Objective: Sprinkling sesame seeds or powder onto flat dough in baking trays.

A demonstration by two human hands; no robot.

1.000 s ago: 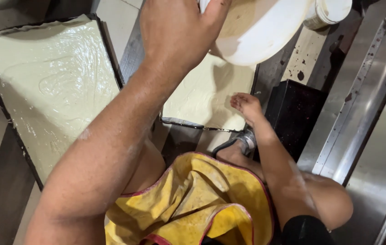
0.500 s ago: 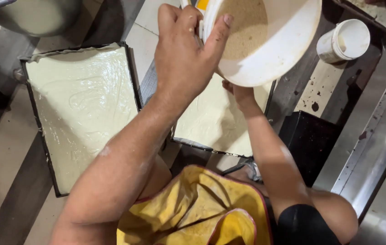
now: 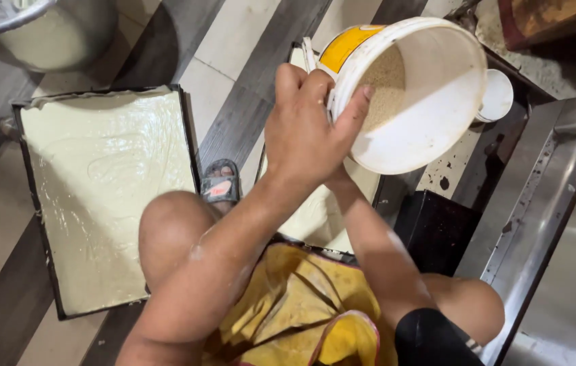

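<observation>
In the head view, the person squats on the striped floor (image 3: 234,41), and the left hand (image 3: 308,132) is clamped on the rim of a white bucket (image 3: 430,102), tipped so its pale grain shows, above the batter tray (image 3: 315,217) in front. The right hand is hidden behind the left wrist, so its grip cannot be told. A second filled tray (image 3: 108,196) lies toward the floor's left side. The step looks like sprinkling; next calls for a gentle, even tilt.
</observation>
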